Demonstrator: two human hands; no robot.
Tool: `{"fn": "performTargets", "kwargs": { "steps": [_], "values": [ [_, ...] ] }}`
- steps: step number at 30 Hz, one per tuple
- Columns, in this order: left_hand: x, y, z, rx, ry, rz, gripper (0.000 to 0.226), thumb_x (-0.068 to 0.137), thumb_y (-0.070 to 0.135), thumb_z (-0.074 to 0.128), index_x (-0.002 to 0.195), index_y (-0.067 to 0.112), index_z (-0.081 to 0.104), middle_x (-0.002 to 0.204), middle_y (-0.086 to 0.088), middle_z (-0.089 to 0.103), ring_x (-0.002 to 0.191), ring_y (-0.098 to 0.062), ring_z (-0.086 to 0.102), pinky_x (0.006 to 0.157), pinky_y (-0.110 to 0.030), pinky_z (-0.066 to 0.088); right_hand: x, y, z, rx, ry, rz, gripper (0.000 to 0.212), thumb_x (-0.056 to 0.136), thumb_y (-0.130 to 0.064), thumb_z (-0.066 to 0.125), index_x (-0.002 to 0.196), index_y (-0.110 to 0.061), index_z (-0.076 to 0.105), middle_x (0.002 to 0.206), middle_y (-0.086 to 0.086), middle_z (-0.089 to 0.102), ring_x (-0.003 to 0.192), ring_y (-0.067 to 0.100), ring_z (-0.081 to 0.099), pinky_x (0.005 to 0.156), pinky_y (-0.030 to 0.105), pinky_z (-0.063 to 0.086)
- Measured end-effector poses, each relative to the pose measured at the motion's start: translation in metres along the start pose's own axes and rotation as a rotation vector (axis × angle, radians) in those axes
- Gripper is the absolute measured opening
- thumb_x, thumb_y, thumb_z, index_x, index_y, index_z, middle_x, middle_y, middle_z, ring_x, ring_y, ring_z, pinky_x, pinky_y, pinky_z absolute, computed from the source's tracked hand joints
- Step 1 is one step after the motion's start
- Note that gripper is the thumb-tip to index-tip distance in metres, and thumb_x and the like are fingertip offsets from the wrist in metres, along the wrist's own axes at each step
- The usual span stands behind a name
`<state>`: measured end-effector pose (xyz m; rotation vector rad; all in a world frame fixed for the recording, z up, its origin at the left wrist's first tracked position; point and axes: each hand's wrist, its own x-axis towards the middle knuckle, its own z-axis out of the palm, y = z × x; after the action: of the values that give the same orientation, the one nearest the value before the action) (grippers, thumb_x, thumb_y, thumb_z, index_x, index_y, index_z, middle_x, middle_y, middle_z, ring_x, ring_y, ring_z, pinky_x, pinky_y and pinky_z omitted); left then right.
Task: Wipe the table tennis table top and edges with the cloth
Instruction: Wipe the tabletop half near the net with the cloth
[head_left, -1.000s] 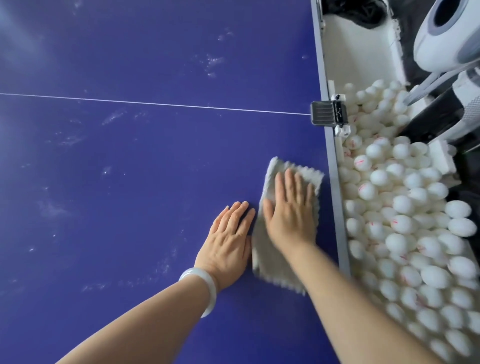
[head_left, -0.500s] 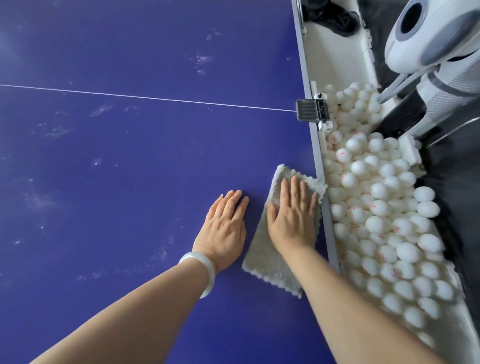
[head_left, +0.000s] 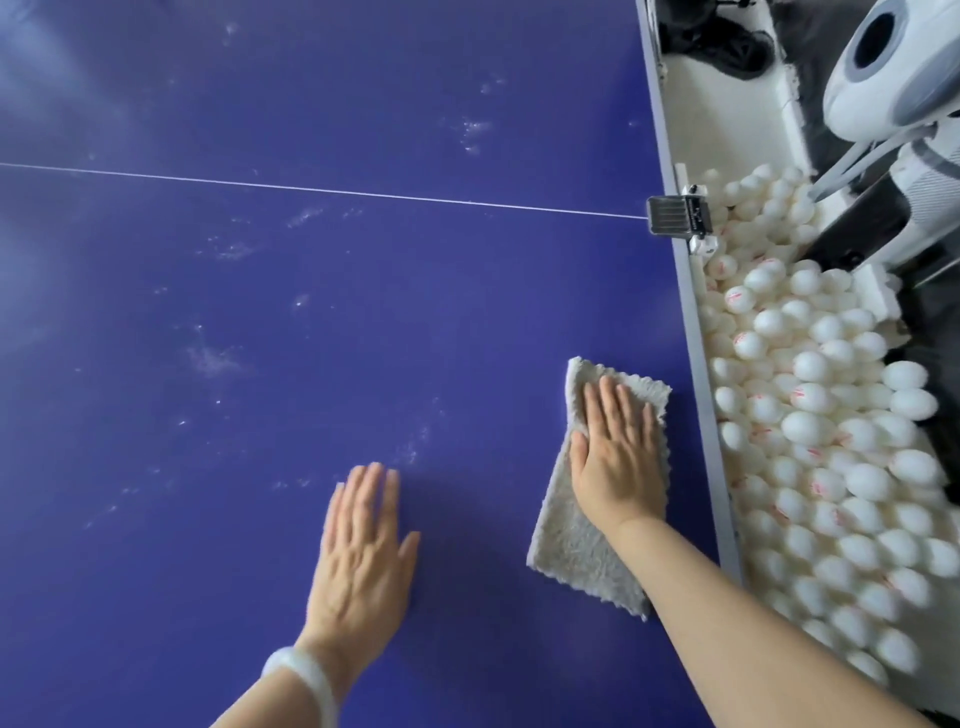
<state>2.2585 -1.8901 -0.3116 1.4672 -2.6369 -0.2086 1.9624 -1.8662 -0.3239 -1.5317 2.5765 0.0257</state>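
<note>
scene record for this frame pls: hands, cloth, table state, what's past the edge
left hand: palm down, fingers straight, on or just over the table, apart from the cloth; blurred
wrist: pale bangle
right hand: flat on the cloth, fingers straight, pressing it down
cloth: grey, fluffy, on the table near its grey edge, not over it
table: blue top, white line across, pale smudges
past edge: pile of white balls; black clamp at the line's end
</note>
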Motion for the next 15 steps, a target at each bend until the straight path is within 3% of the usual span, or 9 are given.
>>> {"fn": "performTargets", "kwargs": {
  "steps": [3, 6, 9, 14, 15],
  "values": [
    [-0.001, -0.015, -0.001, 0.019, -0.019, -0.121, 0.067, 0.102, 0.042, 0.023, 0.143, -0.008, 0.043, 0.148, -0.028, 0.04, 0.141, -0.042, 0.035, 0.119, -0.046, 0.017, -0.037, -0.037, 0.004, 0.067, 0.033, 0.046, 0.071, 0.099, -0.047, 0.018, 0.158, -0.008, 0.02, 0.166, 0.014, 0.015, 0.154, 0.03, 0.013, 0.124, 0.053, 0.011],
    [-0.004, -0.017, 0.003, -0.008, -0.034, -0.07, 0.064, 0.1, 0.04, 0.028, 0.145, -0.004, 0.042, 0.151, -0.023, 0.038, 0.143, -0.037, 0.031, 0.12, -0.042, 0.013, -0.086, -0.061, 0.02, 0.046, 0.03, -0.176, 0.074, 0.1, -0.051, 0.026, 0.157, -0.005, 0.023, 0.164, 0.018, 0.018, 0.153, 0.034, 0.014, 0.122, 0.057, 0.016],
    [-0.003, -0.018, 0.001, -0.012, -0.044, -0.088, 0.063, 0.099, 0.039, 0.031, 0.146, -0.001, 0.043, 0.152, -0.02, 0.038, 0.144, -0.036, 0.032, 0.12, -0.042, 0.015, -0.059, -0.048, 0.015, 0.001, 0.009, -0.292, 0.074, 0.099, -0.053, 0.025, 0.157, -0.007, 0.024, 0.165, 0.015, 0.017, 0.154, 0.031, 0.012, 0.122, 0.056, 0.015],
    [-0.002, -0.017, -0.002, -0.006, -0.057, -0.106, 0.062, 0.098, 0.039, 0.033, 0.145, 0.0, 0.045, 0.151, -0.018, 0.04, 0.143, -0.036, 0.035, 0.118, -0.043, 0.018, 0.025, -0.062, 0.002, 0.006, 0.013, 0.028, 0.067, 0.103, -0.047, 0.023, 0.16, -0.012, 0.014, 0.168, 0.011, 0.008, 0.155, 0.03, 0.006, 0.124, 0.053, 0.005],
    [-0.002, -0.017, -0.003, -0.007, -0.063, -0.106, 0.061, 0.098, 0.038, 0.033, 0.145, 0.0, 0.045, 0.151, -0.018, 0.04, 0.143, -0.036, 0.035, 0.118, -0.043, 0.018, 0.027, -0.075, 0.0, 0.02, 0.011, 0.021, 0.066, 0.103, -0.045, 0.023, 0.16, -0.013, 0.013, 0.168, 0.01, 0.006, 0.155, 0.029, 0.005, 0.124, 0.053, 0.004]
  ]
}}
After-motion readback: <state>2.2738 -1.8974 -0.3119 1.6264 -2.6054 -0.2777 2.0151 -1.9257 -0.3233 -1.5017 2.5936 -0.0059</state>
